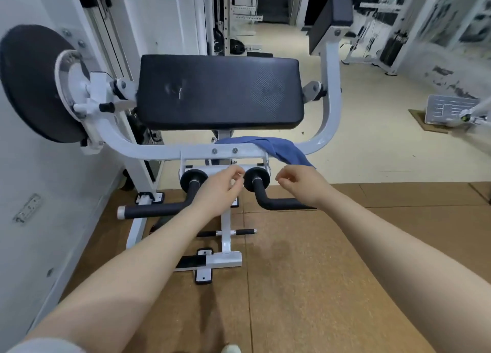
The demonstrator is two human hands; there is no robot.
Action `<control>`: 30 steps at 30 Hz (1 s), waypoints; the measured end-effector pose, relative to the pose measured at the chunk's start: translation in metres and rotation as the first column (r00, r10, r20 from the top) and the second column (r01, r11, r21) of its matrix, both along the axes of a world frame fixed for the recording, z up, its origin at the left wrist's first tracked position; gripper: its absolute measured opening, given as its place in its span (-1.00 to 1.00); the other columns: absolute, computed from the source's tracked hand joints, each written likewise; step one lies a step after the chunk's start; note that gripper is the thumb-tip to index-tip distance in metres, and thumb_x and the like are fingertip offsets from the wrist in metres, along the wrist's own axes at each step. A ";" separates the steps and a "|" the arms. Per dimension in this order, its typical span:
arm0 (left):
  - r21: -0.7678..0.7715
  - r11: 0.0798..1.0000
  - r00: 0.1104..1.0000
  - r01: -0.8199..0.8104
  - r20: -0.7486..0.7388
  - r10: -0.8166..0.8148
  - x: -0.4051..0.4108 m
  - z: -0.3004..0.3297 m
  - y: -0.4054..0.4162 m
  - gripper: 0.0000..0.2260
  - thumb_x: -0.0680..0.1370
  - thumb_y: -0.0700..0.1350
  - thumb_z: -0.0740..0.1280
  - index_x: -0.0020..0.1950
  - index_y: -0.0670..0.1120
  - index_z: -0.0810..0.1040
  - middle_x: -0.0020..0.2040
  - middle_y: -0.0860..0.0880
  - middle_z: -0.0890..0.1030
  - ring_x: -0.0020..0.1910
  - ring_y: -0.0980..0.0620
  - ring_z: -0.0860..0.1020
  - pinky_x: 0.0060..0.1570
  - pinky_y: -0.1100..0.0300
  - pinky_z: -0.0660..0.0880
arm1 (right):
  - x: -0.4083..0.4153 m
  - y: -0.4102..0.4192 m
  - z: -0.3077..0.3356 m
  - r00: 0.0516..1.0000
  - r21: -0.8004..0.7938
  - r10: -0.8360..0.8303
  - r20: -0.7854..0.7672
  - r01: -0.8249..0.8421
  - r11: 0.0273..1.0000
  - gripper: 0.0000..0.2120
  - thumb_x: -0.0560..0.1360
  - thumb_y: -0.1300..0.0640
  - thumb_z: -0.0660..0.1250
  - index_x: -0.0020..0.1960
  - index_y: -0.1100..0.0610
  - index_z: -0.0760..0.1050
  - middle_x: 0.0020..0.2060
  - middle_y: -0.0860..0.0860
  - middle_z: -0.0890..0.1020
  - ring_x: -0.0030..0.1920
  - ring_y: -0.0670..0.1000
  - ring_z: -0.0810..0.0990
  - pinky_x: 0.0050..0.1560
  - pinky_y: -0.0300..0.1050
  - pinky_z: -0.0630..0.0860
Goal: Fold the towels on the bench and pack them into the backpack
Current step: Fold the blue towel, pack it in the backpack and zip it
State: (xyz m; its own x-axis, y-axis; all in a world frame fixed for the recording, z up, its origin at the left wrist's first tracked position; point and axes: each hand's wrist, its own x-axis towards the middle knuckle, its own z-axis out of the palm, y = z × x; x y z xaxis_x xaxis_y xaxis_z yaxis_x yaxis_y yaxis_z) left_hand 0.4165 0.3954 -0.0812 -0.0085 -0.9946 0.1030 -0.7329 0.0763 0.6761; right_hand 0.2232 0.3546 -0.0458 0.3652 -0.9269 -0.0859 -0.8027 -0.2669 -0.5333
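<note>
A blue towel [279,148] hangs over the white crossbar [164,150] of a gym machine, just below its black pad [220,92]. Part of the towel lies behind the bar and its free end droops down to the right. My left hand [221,186] hovers in front of the black handle grips, fingers loosely curled and holding nothing. My right hand [301,184] is just below the towel's hanging end, fingers curled, not touching the cloth. No backpack is in view.
Two black handles [268,196] stick out toward me between my hands. A round black weight disc [29,84] is mounted at the left by a white wall. The machine's white base [225,254] stands on brown floor mats. More gym machines stand at the back right.
</note>
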 end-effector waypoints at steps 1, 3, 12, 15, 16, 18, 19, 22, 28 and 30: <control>0.007 1.000 1.000 0.005 0.012 -0.005 -0.002 -0.001 -0.017 -0.71 0.61 -0.03 0.13 0.32 -0.03 0.38 0.15 0.03 0.53 -0.10 0.17 0.46 -0.10 0.27 0.35 | -0.002 -0.018 -0.004 1.000 0.006 -0.015 0.005 0.015 1.000 -0.77 0.56 0.14 0.15 0.08 0.17 0.54 0.03 0.06 0.62 0.05 0.09 0.55 0.09 -0.01 0.47; 0.027 1.000 0.999 0.014 0.051 -0.016 -0.004 -0.003 -0.049 -0.70 0.61 -0.04 0.12 0.33 -0.03 0.38 0.17 0.04 0.52 -0.06 0.15 0.45 -0.07 0.27 0.35 | -0.005 -0.055 -0.014 0.999 0.012 -0.032 -0.004 0.032 0.999 -0.77 0.56 0.15 0.15 0.07 0.20 0.54 0.00 0.09 0.63 0.03 0.11 0.56 0.08 0.02 0.48; 0.057 0.975 0.977 -0.215 0.004 0.215 0.001 -0.023 -0.171 -0.73 0.60 -0.07 0.14 0.29 -0.06 0.41 0.12 0.04 0.54 -0.17 0.00 0.52 -0.04 0.09 0.49 | 0.015 -0.247 -0.064 0.997 0.045 0.050 -0.057 -0.048 0.998 -0.78 0.52 0.25 0.14 -0.31 0.15 0.32 -0.18 0.18 0.47 -0.16 0.09 0.38 -0.20 -0.15 0.24; 0.109 0.934 0.935 -0.341 -0.059 0.348 -0.003 -0.028 -0.190 -0.73 0.60 -0.09 0.16 0.28 -0.10 0.42 0.11 0.01 0.54 -0.18 0.06 0.50 -0.05 0.12 0.46 | 0.026 -0.298 -0.089 0.962 0.053 0.194 -0.192 -0.187 0.981 -0.74 0.57 0.22 0.09 -0.31 0.14 0.23 -0.05 0.30 0.52 -0.05 0.22 0.47 -0.19 -0.09 0.25; 0.131 0.915 0.917 -0.380 -0.075 0.392 -0.004 -0.030 -0.196 -0.74 0.60 -0.10 0.16 0.27 -0.10 0.43 0.09 0.01 0.54 -0.18 0.08 0.49 -0.07 0.16 0.44 | 0.028 -0.311 -0.097 0.946 0.064 0.235 -0.222 -0.226 0.972 -0.74 0.59 0.19 0.07 -0.29 0.14 0.22 0.01 0.30 0.52 0.02 0.26 0.48 -0.16 -0.06 0.26; 0.179 0.870 0.873 -0.460 -0.085 0.480 -0.006 -0.033 -0.204 -0.74 0.61 -0.09 0.15 0.27 -0.08 0.42 0.08 0.04 0.52 -0.12 0.08 0.51 -0.09 0.21 0.39 | 0.035 -0.328 -0.108 0.907 0.110 0.328 -0.264 -0.309 0.945 -0.79 0.60 0.10 0.09 -0.16 0.18 0.24 0.01 0.28 0.50 0.03 0.26 0.48 -0.14 -0.04 0.28; 0.195 0.847 0.851 -0.495 -0.086 0.518 -0.007 -0.036 -0.207 -0.74 0.61 -0.08 0.15 0.28 -0.06 0.42 0.08 0.06 0.50 -0.08 0.06 0.52 -0.09 0.22 0.38 | 0.038 -0.334 -0.113 0.890 0.130 0.370 -0.265 -0.347 0.929 -0.80 0.59 0.07 0.12 -0.11 0.19 0.25 -0.07 0.24 0.48 -0.03 0.23 0.47 -0.15 -0.05 0.28; 0.229 0.784 0.790 -0.577 -0.087 0.607 -0.012 -0.046 -0.204 -0.74 0.61 -0.05 0.15 0.28 -0.03 0.42 0.07 0.09 0.48 -0.04 0.06 0.52 -0.03 0.22 0.41 | 0.051 -0.342 -0.127 0.862 0.107 0.465 -0.202 -0.453 0.885 -0.83 0.56 0.09 0.20 -0.09 0.16 0.26 -0.29 0.05 0.33 -0.17 0.11 0.35 -0.21 -0.08 0.24; 0.180 0.660 0.656 -0.729 -0.093 0.749 -0.013 -0.042 -0.176 -0.71 0.61 -0.05 0.14 0.33 0.00 0.37 0.10 0.08 0.52 -0.10 0.06 0.57 -0.16 0.25 0.45 | 0.084 -0.316 -0.097 0.794 -0.023 0.539 0.282 -0.556 0.831 -0.86 0.56 0.17 0.19 -0.04 0.27 0.38 -0.17 0.18 0.52 -0.21 0.12 0.47 -0.18 -0.03 0.40; 0.112 0.609 0.601 -0.785 -0.101 0.793 -0.011 -0.029 -0.160 -0.70 0.60 -0.08 0.14 0.35 0.01 0.33 0.10 0.08 0.52 -0.10 0.07 0.58 -0.06 0.18 0.49 | 0.096 -0.297 -0.075 0.700 -0.029 0.600 0.387 -0.641 0.767 -0.86 0.56 0.20 0.18 0.01 0.28 0.42 -0.18 0.13 0.54 -0.25 -0.05 0.45 -0.24 -0.34 0.37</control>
State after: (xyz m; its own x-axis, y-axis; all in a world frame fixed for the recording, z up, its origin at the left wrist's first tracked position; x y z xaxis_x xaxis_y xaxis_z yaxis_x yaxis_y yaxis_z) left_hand 0.4055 0.2354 -0.1105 0.7913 -0.6113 -0.0084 -0.3988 -0.5267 0.7507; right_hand 0.3192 0.0576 -0.1205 0.8772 -0.4718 0.0889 -0.2233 -0.5649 -0.7943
